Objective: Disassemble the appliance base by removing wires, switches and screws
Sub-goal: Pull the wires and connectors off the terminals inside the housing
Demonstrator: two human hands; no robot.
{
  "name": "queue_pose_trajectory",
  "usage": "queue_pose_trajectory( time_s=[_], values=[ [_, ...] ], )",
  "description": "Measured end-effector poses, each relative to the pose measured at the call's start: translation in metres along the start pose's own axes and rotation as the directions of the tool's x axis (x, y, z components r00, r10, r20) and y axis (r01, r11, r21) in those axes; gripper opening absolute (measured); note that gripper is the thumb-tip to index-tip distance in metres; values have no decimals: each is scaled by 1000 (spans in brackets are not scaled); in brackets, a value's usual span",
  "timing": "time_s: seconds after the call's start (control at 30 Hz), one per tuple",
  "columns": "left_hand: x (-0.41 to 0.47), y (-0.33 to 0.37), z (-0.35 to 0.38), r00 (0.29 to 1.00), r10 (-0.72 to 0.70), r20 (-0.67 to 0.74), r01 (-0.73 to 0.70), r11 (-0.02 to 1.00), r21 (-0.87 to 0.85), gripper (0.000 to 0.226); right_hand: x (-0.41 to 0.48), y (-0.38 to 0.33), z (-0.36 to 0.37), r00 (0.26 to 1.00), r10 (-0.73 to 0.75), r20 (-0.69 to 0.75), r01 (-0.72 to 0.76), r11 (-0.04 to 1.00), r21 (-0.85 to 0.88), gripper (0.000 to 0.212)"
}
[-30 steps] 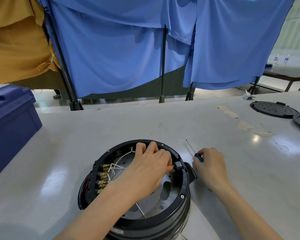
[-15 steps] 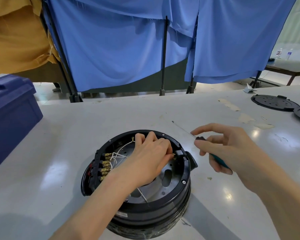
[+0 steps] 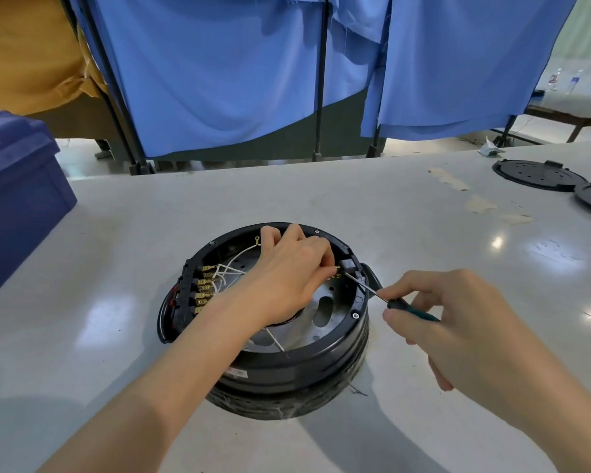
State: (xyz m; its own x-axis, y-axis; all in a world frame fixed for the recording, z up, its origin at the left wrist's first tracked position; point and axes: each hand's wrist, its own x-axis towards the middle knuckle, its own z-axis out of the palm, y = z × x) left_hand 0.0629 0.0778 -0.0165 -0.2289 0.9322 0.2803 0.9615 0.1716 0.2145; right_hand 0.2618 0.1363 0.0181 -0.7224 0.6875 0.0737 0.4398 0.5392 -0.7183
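The pale grey desk (image 3: 321,199) spreads wide on every side of the fingers, with bare glossy surface ahead of them as far as its far edge, and more on both sides. Beyond that edge hang blue curtains (image 3: 219,80) on dark posts. A dark blue bin (image 3: 14,199) stands well off to the left of the left fingers. Two flat black round covers (image 3: 536,174) lie well beyond the right fingers, near the desk's right side.

The appliance base (image 3: 287,373) sits on the desk directly under both hands. It is a round black shell, open on top, with a grey metal plate inside. A row of brass connectors (image 3: 203,285) lines its left inner wall, with thin white wires (image 3: 226,271) looping from them.

The left hand (image 3: 287,274) reaches into the shell from the near side, its knuckles up. Its fingers are curled and pinch a small brass terminal (image 3: 335,268) beside a black switch block (image 3: 350,264) at the right rim.

The right hand (image 3: 458,319) hovers just right of the shell. Its thumb and fingers grip the green-and-black handle of a screwdriver (image 3: 410,307). The thin shaft slants up and left over the rim, and its tip is at the switch block, just beside the left fingertips.
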Motion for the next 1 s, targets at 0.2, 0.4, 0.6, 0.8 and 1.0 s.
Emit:
queue_pose_trajectory(
  time_s=[0.2, 0.4, 0.6, 0.8, 1.0],
  values=[
    [0, 0, 0, 1000, 11, -12, -11, 1000, 13, 14, -1, -7, 19, 998, -18, -59, 6, 980, -199, 12],
    [0, 2, -1, 999, 38, -34, -36, 998, 55, 12, -11, -23, 34, 995, -17, -96, -15, 948, -319, 16],
    [-1, 2, -1, 998, 54, -26, -52, 995, 85, 14, -16, -32, 43, 997, 33, -70, -55, 938, -341, 9],
    [-2, 2, -1, 998, 60, -23, -57, 991, 117, 14, -19, -38, 48, 994, 42, -101, -72, 946, -315, 8],
    [-3, 1, 0, 996, 78, -37, -73, 991, 110, 13, -16, -41, 54, 988, 74, -139, -108, 962, -251, 10]
  ],
)
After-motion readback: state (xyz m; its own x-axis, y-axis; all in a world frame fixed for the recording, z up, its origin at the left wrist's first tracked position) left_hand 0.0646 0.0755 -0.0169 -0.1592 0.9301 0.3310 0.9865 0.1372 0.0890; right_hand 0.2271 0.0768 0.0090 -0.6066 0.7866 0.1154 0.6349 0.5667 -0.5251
